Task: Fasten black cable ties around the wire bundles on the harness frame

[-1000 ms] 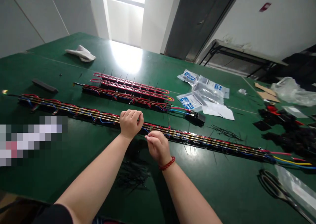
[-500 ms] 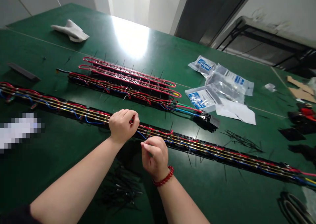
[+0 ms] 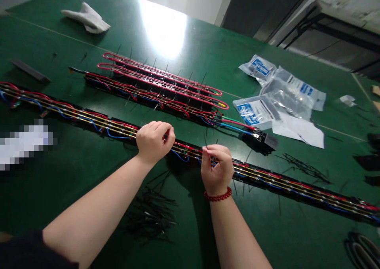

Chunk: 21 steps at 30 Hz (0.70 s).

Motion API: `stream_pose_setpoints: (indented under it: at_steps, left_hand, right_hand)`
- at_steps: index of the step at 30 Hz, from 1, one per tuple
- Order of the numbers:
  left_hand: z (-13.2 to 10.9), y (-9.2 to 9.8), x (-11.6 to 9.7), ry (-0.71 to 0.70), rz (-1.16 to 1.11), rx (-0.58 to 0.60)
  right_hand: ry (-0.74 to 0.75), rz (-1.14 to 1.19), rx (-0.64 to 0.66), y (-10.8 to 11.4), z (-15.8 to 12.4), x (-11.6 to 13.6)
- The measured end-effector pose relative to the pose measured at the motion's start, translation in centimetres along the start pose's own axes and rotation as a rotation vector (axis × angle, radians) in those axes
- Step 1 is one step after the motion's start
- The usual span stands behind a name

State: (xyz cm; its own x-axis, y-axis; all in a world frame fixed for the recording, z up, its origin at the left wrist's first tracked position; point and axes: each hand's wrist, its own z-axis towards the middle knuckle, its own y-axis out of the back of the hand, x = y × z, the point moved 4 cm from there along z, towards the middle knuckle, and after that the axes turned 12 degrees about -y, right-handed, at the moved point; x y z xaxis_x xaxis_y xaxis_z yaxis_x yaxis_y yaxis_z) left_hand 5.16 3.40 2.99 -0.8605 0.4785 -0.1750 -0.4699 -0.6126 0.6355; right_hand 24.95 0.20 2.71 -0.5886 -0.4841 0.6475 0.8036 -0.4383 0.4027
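Observation:
A long black strip (image 3: 97, 120) with red, blue and yellow wires runs across the table in front of me. My left hand (image 3: 154, 141) is closed over the strip's middle, fingers curled; what they grip is hidden beneath them. To its right, my right hand (image 3: 218, 168), with a red bead bracelet, pinches thumb and forefinger together just above the strip. A thin black cable tie (image 3: 206, 139) sticks up from those fingertips. More ties poke out along the strip.
Behind lies a shorter wired assembly (image 3: 166, 89) with red loops and upright ties. Plastic packets (image 3: 258, 110) are right of it, a white glove (image 3: 87, 19) far left. Loose cable ties (image 3: 151, 217) are heaped near my left forearm. Scissors handles (image 3: 360, 249) show lower right.
My right hand has moved right along the strip and up, and a black tie now shows at its fingertips. My left hand stays closed at about the same place on the strip.

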Motion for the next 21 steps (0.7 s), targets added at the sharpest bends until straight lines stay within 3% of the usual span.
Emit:
stream_pose_setpoints:
  at_steps: [5,12,16,21]
  left_hand:
    - [-0.2,0.2,-0.6,-0.08,0.05,0.005]
    - [-0.4,0.3,-2.7,-0.418,-0.084,0.038]
    - [-0.3,0.4,-2.7,-0.433,-0.123,0.013]
    - [-0.1,0.2,-2.7,-0.433,-0.174,0.103]
  right_hand:
    - [-0.01,-0.026,0.016,-0.1,0.2,0.4]
    - [0.102,-0.082,0.115,-0.4,0.2,1.1]
    - [0.227,-0.207,0.151,-0.7,-0.2,1.7]
    - [0.192,-0.195,0.112,-0.5,-0.1,1.8]
